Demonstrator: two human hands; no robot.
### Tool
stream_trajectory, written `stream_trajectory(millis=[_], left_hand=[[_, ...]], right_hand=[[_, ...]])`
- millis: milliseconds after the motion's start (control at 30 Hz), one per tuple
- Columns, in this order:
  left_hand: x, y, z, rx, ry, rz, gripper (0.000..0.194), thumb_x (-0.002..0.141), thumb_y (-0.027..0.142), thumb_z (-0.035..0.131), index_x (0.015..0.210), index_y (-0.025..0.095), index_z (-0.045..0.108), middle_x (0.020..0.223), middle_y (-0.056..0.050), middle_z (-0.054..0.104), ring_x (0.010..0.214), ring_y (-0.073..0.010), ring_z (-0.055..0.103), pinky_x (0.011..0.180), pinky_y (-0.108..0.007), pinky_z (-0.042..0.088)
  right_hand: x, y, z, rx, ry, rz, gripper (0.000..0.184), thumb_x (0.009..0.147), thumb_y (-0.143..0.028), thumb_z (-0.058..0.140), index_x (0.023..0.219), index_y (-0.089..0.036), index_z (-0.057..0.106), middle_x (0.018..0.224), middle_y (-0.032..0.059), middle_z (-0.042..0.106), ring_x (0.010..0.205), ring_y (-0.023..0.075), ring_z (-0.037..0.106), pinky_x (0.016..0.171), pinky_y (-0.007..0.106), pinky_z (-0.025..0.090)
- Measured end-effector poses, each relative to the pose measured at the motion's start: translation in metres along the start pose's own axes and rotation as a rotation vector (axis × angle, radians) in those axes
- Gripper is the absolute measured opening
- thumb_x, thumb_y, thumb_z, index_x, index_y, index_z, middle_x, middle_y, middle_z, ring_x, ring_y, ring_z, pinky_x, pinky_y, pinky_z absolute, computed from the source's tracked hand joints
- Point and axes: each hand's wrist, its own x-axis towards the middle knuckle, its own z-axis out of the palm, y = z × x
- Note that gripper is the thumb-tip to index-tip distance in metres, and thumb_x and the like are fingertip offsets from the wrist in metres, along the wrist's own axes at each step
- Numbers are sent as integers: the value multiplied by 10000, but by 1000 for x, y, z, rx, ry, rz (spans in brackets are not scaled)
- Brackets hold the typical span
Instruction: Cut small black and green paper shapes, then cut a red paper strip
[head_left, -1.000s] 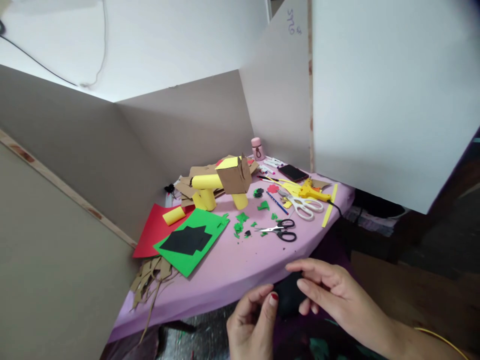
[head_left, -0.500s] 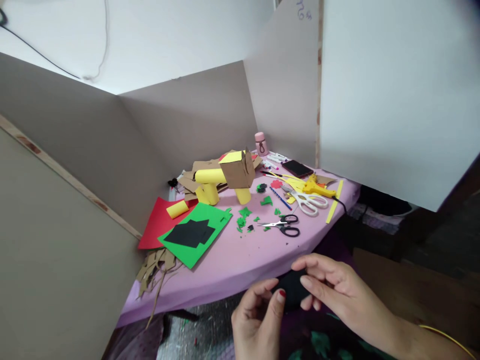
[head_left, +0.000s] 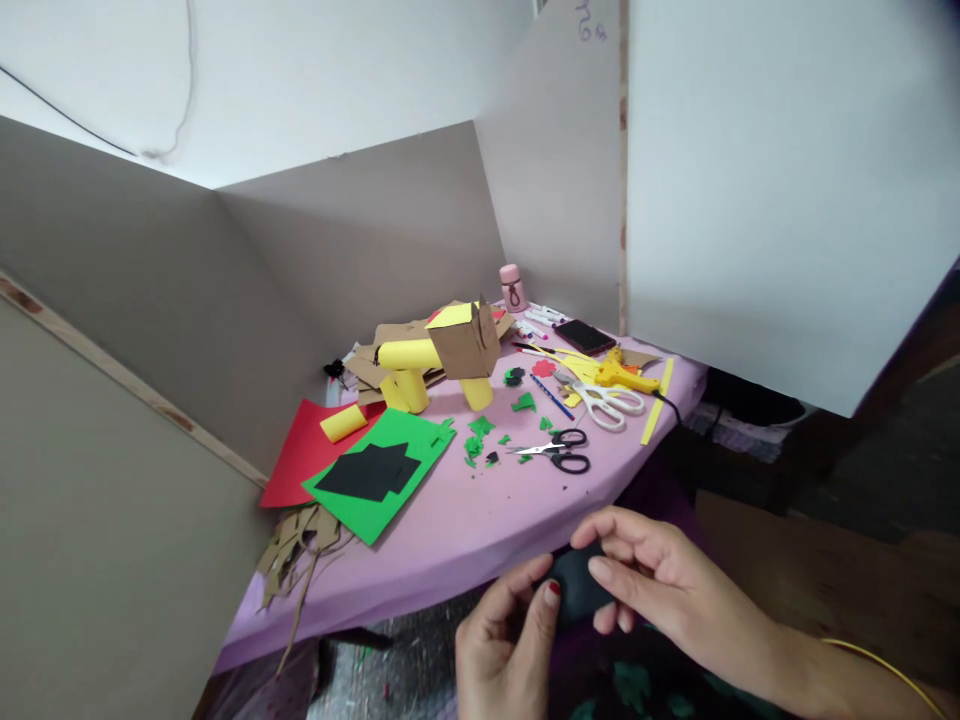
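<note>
Between my two hands, in front of the table edge, is a small black piece of paper or foam sheet (head_left: 577, 588). My left hand (head_left: 506, 640) pinches its left side between thumb and fingers. At the other side, my right hand (head_left: 652, 570) grips it with thumb and curled fingers. Beyond them on the table lie black-handled scissors (head_left: 559, 451), blades pointing left, and green paper scraps (head_left: 480, 432). A yellow paper figure with a brown cardboard box head (head_left: 465, 340) stands further back on rolled legs.
Left on the pink tablecloth (head_left: 450, 530) lie a green sheet (head_left: 375, 527) with a black cutout (head_left: 367, 472), a red sheet (head_left: 289, 460) and cardboard scraps (head_left: 300, 540). At right are white scissors (head_left: 611, 405), a yellow glue gun (head_left: 622, 373) and a phone (head_left: 585, 337). Grey panels surround the table.
The whole view has shifted slightly, so the table things appear a little further left. Both hands keep hold of the black piece, which now shows a little more lightly tilted.
</note>
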Motion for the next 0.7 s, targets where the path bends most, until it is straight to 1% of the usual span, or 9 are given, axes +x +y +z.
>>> stream_trajectory(millis=[200,300,367,433,533,567,600,633,700], left_hand=[[1,4,3,5,-41,7,215,622,333,766,767,175,743,617,-16,687,581,-133,579,569,-194,461],[3,8,3,67,-63,-2,175,642,313,750,668,150,693,556,2,632,508,-100,507,488,-176,396],[6,12,2,134,-101,-22,186,666,304,727,612,142,653,514,18,585,476,-86,460,456,-172,352],[10,15,-1,175,-181,-54,169,684,290,706,630,141,647,505,28,557,479,-87,446,459,-177,337],[15,16,-6,231,-376,-106,158,716,285,668,713,128,683,553,3,592,514,-105,474,501,-199,359],[16,15,-7,256,-414,-106,176,726,296,656,715,124,689,561,-9,608,519,-113,485,504,-206,363],[16,14,-8,278,-416,-90,195,731,311,649,697,123,691,567,-19,623,521,-120,495,504,-210,368],[16,12,-7,285,-376,-63,215,731,329,648,670,127,686,568,-25,634,521,-125,502,502,-212,372],[13,6,-4,224,-222,-2,228,717,360,662,655,141,679,582,-28,652,539,-139,523,512,-218,393]], right_hand=[[0,-1,-2,-67,-4,10,130,892,-303,499,940,-186,527,670,-36,590,555,118,642,511,194,461],[0,0,-2,-106,-31,21,113,897,-283,480,942,-192,531,699,-27,609,567,122,647,522,200,475],[-1,-1,-3,-173,-50,15,106,899,-264,472,942,-195,541,691,-26,616,575,129,657,533,204,485],[-1,-5,-6,-287,-82,-5,110,896,-236,470,941,-197,563,675,-27,620,581,137,667,544,208,491],[0,-12,-10,-471,-170,-46,155,884,-180,463,950,-209,601,734,-14,652,603,139,672,562,213,490],[0,-13,-11,-498,-193,-54,169,879,-168,464,961,-213,604,757,-10,659,603,136,668,565,214,489],[1,-13,-11,-495,-193,-62,171,878,-169,466,974,-214,600,758,-10,658,592,131,657,563,215,486],[2,-12,-10,-457,-162,-70,160,881,-186,472,986,-212,590,746,-11,651,588,128,642,565,216,485],[5,-7,-7,-295,-72,-93,159,870,-262,526,1014,-203,558,752,-8,628,626,136,611,586,225,483]])
